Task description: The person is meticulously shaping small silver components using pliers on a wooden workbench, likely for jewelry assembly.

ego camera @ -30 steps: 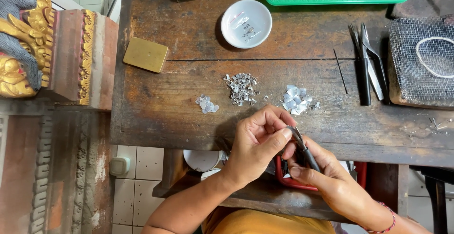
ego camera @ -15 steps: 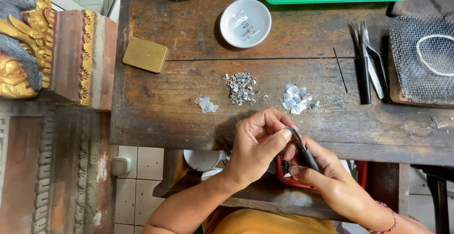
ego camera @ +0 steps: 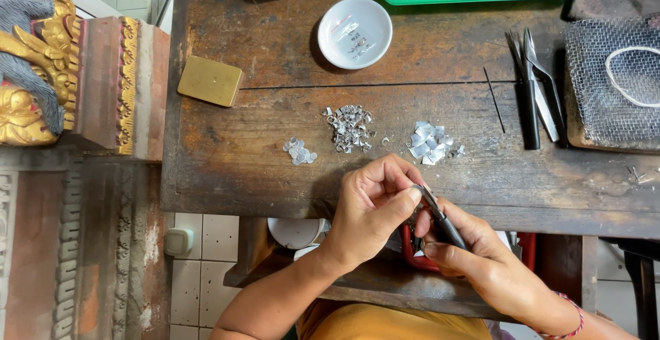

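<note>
Farthest out from the left hand [ego camera: 371, 206], up and to its left, a flat brass-coloured block [ego camera: 210, 81] lies on the wooden surface [ego camera: 247, 168]. Nearer, just above and left of that hand, sits a small cluster of round silver discs [ego camera: 299, 151], and straight above the knuckles a heap of curled silver bits [ego camera: 349, 128]. Beyond that heap stands a white dish [ego camera: 355, 33] with a few slivers in it.

The left hand is curled, thumb and forefinger pressed together at the tip of the pliers [ego camera: 440, 220]; whatever they pinch is too small to make out. The right hand [ego camera: 481, 261] is wrapped around the dark handles just below and to the right, so both hands meet over the near edge of the surface.

For clean work here, the piece seems best held close to the pliers' tip, with both wrists braced against the edge and the squeeze kept light so thin metal bends rather than kinks. Working over the surface rather than beyond its edge would keep a dropped piece from falling.

Above the right hand lies a pile of flat silver cuttings [ego camera: 430, 142]; farther right, dark tweezers and shears [ego camera: 536, 89], then a wire mesh pad [ego camera: 608, 85].
</note>
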